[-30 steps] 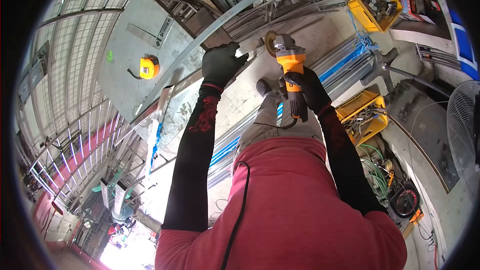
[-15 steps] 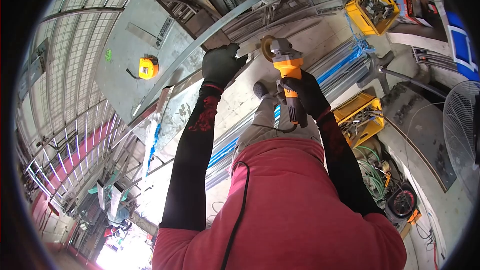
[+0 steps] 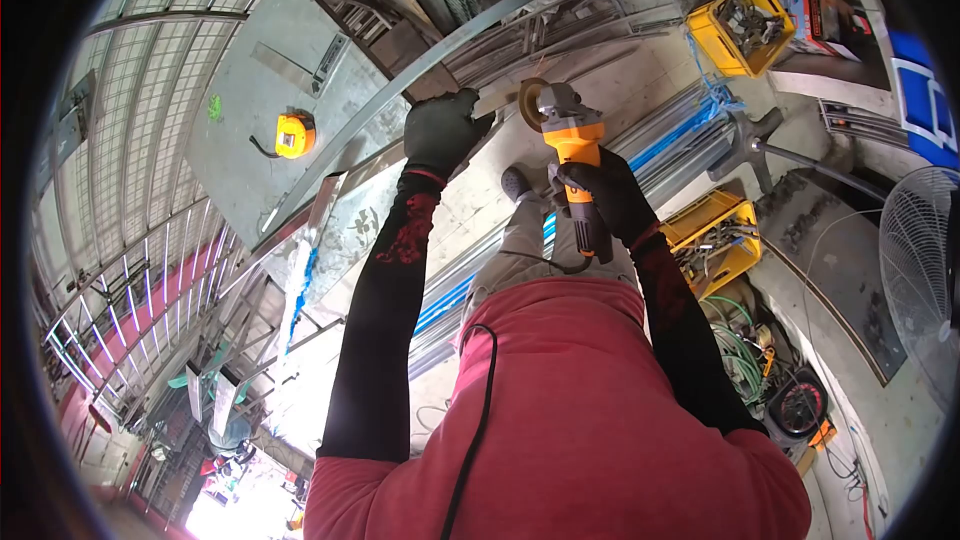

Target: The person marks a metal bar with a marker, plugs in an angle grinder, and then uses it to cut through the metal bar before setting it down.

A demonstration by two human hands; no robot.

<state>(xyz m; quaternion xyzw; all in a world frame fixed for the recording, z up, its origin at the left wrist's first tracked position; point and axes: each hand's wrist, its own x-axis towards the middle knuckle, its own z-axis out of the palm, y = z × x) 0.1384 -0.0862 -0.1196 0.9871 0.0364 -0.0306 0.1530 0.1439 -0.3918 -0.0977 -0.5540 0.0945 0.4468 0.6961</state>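
Note:
My right hand (image 3: pixel 610 192), in a dark glove, is wrapped round the body of an orange and grey angle grinder (image 3: pixel 577 140). The grinder points away from me, its brownish disc (image 3: pixel 531 104) standing on edge at the left of the head. My left hand (image 3: pixel 441 132), also gloved, is closed on a short flat metal piece (image 3: pixel 497 100). That piece sticks out to the right, its end right at the disc. A faint orange streak shows just above the disc. The grinder's cord loops down by my trousers.
A yellow tape measure (image 3: pixel 294 135) lies on the grey metal table (image 3: pixel 240 170) at left, beside a long curved metal strip (image 3: pixel 400 80). Yellow crates (image 3: pixel 722 40) of metal parts, bundled metal tubes (image 3: pixel 690 130) and a fan (image 3: pixel 918 275) are at right.
The grinder head has shifted slightly, bringing the disc a little left toward the metal piece. A faint orange streak now shows above the disc. My left hand is almost still.

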